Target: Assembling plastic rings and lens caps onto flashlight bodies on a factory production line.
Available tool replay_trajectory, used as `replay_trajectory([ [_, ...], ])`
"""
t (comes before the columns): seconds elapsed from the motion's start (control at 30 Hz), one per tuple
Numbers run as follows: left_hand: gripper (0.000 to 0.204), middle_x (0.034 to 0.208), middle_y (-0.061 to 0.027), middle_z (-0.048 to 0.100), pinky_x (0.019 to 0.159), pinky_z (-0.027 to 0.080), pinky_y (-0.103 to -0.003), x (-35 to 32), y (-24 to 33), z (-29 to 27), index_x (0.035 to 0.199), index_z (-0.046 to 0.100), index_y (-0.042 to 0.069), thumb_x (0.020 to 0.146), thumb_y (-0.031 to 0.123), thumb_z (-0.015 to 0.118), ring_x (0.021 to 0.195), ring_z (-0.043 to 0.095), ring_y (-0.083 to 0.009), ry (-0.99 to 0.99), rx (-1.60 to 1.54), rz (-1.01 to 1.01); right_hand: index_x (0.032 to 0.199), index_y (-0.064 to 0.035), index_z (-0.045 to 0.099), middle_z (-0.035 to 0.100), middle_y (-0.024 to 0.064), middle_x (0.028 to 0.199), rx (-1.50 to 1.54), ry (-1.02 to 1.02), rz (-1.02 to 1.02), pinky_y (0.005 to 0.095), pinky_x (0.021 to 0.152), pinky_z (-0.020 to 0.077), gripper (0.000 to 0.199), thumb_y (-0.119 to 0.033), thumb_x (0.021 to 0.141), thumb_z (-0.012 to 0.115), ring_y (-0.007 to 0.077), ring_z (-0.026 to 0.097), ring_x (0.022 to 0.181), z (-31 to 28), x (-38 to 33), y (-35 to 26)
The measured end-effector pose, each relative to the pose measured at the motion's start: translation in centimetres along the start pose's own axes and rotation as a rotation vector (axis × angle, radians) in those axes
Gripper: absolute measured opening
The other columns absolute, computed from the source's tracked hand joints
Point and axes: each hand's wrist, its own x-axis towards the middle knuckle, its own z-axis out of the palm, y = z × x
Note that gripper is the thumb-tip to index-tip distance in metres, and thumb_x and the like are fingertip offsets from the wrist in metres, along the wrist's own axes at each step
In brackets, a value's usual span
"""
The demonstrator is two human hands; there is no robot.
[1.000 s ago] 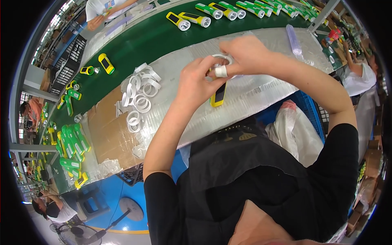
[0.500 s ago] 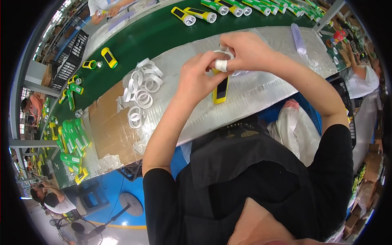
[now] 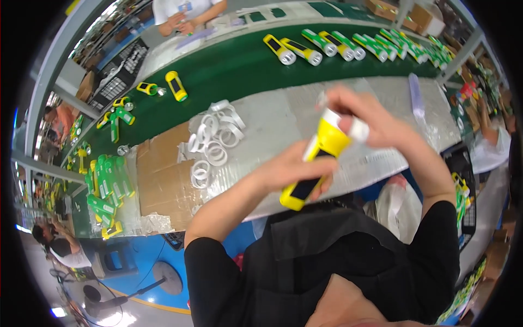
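Above the front edge of the table, my left hand (image 3: 294,166) is closed round the body of a yellow flashlight (image 3: 332,135) with a dark panel on its side. The flashlight is tilted, its white head end up and to the right. My right hand (image 3: 376,115), smeared by motion, curls round that head end. White wrapping shows at its thumb; whether a loose ring is also between the fingers I cannot tell. Left of my hands, several white rings (image 3: 205,132) lie in a loose heap on the covered tabletop (image 3: 272,117).
Yellow and green flashlights (image 3: 329,43) stand in a row along the far green surface (image 3: 229,76). More green bodies (image 3: 111,180) are piled at the left. A clear purplish plastic sleeve (image 3: 415,95) lies at the right. Across the table sits another person (image 3: 188,13).
The flashlight, earlier lying on the table under my hands, is now lifted and tilted in my left hand. My right hand has moved right and down onto its head end. The view has shifted.
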Motion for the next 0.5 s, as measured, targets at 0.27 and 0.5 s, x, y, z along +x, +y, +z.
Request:
replay_trajectory([
  [0.27,0.068,0.091,-0.0219,0.066,0.077,0.053,-0.044,1.3,1.7,-16.3,0.134,0.04,0.006,0.083,0.036,0.073,0.084,0.064,-0.0423,0.997,1.139,0.28,0.117,-0.0049,0.058,0.067,0.0138,0.097,-0.145,0.506,0.222,0.0365,0.078,0.0497,0.038,-0.036,0.098,0.049,0.0302,0.066,0.089,6.6,13.6,12.0],
  [0.5,0.07,0.116,-0.0217,0.058,0.087,0.053,-0.041,-9.2,0.6,-33.5,0.141,0.045,0.028,0.081,0.06,0.064,0.106,0.06,-0.0392,1.799,1.49,-0.442,0.115,-0.0056,0.05,0.066,0.0158,0.096,-0.299,0.817,0.412,0.039,0.07,0.0527,0.049,-0.04,0.086,0.069,0.0315,0.066,0.081,8.8,22.6,20.6],
])
